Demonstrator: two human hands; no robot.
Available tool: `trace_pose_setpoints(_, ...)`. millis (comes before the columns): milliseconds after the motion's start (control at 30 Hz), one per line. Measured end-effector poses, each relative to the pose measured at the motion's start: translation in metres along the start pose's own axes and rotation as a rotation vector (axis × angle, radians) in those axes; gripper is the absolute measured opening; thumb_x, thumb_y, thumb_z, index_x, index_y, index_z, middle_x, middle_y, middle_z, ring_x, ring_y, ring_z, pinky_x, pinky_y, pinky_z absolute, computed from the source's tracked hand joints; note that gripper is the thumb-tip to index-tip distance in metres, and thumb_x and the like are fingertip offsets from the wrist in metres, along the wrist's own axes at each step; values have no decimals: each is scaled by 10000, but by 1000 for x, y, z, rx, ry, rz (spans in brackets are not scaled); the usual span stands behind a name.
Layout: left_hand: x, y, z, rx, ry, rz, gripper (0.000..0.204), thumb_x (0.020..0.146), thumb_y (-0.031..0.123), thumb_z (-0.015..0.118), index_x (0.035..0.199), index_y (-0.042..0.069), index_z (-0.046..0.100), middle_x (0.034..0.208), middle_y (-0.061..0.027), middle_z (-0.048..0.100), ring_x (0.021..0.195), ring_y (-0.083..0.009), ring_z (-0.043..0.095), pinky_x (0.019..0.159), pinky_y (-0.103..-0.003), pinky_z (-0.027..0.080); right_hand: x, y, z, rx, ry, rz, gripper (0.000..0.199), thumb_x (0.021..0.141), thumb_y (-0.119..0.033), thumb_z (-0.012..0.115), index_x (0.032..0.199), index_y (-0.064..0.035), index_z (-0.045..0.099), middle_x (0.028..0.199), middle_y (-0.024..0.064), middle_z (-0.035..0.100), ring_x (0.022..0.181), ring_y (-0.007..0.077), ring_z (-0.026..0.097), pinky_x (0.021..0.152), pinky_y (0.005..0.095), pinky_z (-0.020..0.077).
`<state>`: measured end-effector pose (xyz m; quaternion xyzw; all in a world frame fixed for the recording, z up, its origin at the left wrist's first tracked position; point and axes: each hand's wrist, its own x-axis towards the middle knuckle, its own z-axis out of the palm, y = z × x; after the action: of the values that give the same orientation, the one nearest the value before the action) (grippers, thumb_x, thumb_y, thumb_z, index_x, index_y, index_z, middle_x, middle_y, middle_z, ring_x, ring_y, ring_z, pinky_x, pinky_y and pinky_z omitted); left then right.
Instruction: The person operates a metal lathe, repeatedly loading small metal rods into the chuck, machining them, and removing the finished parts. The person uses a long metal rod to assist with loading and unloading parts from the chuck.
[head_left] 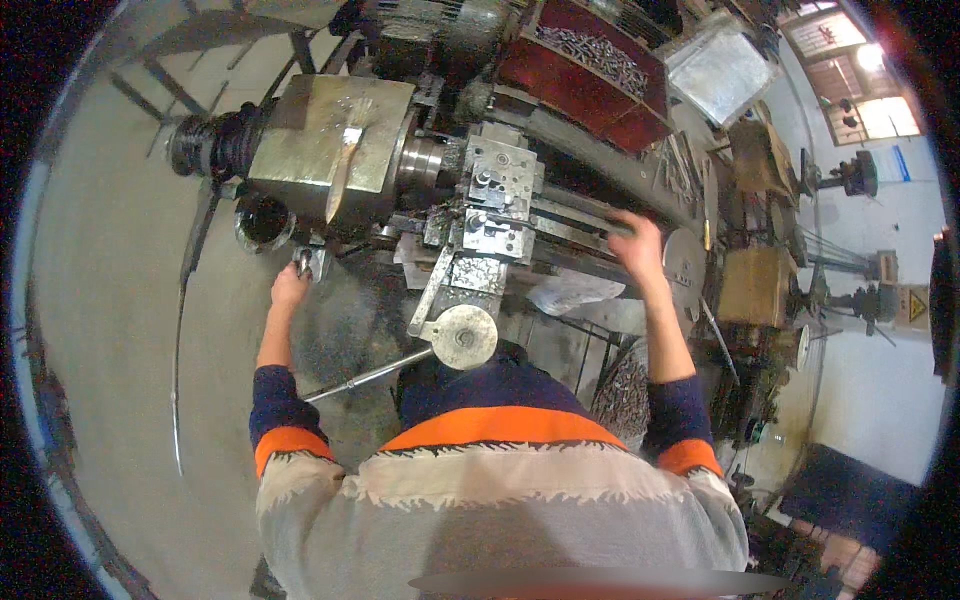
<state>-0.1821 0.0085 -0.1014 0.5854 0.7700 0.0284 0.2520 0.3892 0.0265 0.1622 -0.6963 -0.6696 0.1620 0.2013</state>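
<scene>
My left hand point(289, 284) is closed at the front left of a metal lathe, against a small shiny metal fitting point(316, 262); what its fingers grip is mostly hidden. Over the lathe's bed rails point(575, 212), to the right of the carriage, my right hand point(638, 247) is open, fingers apart and a little blurred, holding nothing. Between the hands sits the tool post point(500, 175) on its cross slide, strewn with metal chips. A round handwheel point(464, 336) with a long bar is nearest my body. The chuck point(421, 162) is left of the tool post.
A wood-handled brush point(342, 175) lies on the greenish headstock cover point(290, 125). Behind the bed stands a red tray point(560, 95) of small metal parts. A sack of metal pieces point(622, 400) is at my right. Other machines point(760, 285) line the right wall.
</scene>
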Motion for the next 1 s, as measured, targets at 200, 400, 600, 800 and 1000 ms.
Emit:
trace_pose_setpoints(200,-106,-5,-165,-115,674,141,240,818,228,514,939,30,571,763,-131,615,695,-224,594,613,-322,448,49,-127,55,-3,-107,-593,318,579,-134,577,886,-77,635,842,143,600,794,308,539,753,346,433)
trace_pose_setpoints(400,-251,-165,-166,25,570,-517,433,857,429,376,1085,108,557,935,-158,604,857,-314,581,747,-396,441,47,-170,89,-261,-341,-667,231,532,-198,578,717,-98,673,742,138,612,767,298,546,731,359,446)
trace_pose_setpoints(600,-308,-8,-103,57,672,-623,528,782,526,453,1035,75,560,838,-170,606,801,-352,579,710,-420,449,29,-169,74,-243,-318,-584,197,539,-196,586,665,-62,659,698,172,604,711,311,591,689,369,476)
trace_pose_setpoints(800,-340,33,-86,-63,527,-452,454,739,425,569,940,17,552,822,-190,599,766,-361,581,654,-443,456,9,-161,39,-326,-321,-571,215,559,-183,596,730,-72,665,796,153,618,767,309,591,734,364,470)
trace_pose_setpoints(1000,-323,164,-159,-771,590,81,296,817,253,519,875,-30,580,787,-141,620,733,-241,606,679,-336,461,-44,-141,-13,407,-137,-1016,318,523,-141,574,826,-87,656,936,102,610,858,270,538,760,339,425)
